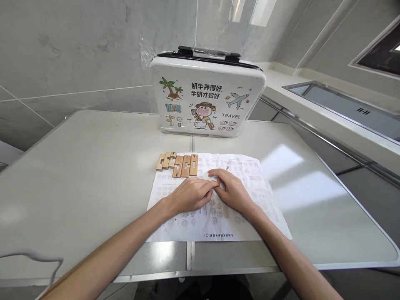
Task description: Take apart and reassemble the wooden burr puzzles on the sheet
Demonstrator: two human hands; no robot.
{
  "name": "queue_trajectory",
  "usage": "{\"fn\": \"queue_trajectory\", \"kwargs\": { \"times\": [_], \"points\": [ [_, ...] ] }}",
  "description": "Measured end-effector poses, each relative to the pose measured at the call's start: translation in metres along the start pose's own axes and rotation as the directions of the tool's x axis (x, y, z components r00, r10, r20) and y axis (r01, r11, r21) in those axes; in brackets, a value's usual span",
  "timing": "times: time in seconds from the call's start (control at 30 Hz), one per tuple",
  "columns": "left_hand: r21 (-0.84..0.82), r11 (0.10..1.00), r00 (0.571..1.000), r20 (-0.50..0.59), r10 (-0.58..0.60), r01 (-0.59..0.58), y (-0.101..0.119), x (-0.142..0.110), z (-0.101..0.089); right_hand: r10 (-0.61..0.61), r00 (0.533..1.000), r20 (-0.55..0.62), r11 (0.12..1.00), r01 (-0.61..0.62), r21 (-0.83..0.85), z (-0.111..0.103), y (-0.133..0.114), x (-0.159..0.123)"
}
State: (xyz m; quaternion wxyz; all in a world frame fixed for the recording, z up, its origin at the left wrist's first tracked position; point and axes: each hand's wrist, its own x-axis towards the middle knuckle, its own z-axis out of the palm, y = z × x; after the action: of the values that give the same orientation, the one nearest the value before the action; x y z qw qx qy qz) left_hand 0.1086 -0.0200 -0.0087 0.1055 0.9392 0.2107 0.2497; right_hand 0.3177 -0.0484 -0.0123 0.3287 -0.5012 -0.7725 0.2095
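Note:
My left hand [193, 194] rests on a printed paper sheet [250, 208], its fingers stretched towards the right and nothing visible in them. Its fingertips meet the thumb side of my right hand [231, 189], which lies on the same sheet with fingers extended and apart. Just beyond my left hand, several notched wooden puzzle pieces [186, 166] lie side by side over the sheet's far left corner. Some carry handwritten numbers, and a few have cut-out slots. Small drawings and lines of print cover the sheet, partly hidden under both hands.
A white hard case [212, 100] with cartoon prints, a black handle and clear plastic wrap stands upright at the back of the folding table [109, 166]. A seam runs down the table's middle. Behind is a grey tiled wall [93, 50]; a white ledge [331, 112] runs along the right.

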Motion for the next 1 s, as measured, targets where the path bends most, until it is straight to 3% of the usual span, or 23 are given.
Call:
{"fn": "queue_trajectory", "kwargs": {
  "times": [1.0],
  "points": [
    [-0.003, 1.0, 1.0, -0.005, -0.001, 0.001, -0.0003, -0.0005, 0.0004, -0.015, 1.0, -0.003, 1.0, 0.015, -0.01, 0.0003, 0.0009, -0.0005]
  ]
}}
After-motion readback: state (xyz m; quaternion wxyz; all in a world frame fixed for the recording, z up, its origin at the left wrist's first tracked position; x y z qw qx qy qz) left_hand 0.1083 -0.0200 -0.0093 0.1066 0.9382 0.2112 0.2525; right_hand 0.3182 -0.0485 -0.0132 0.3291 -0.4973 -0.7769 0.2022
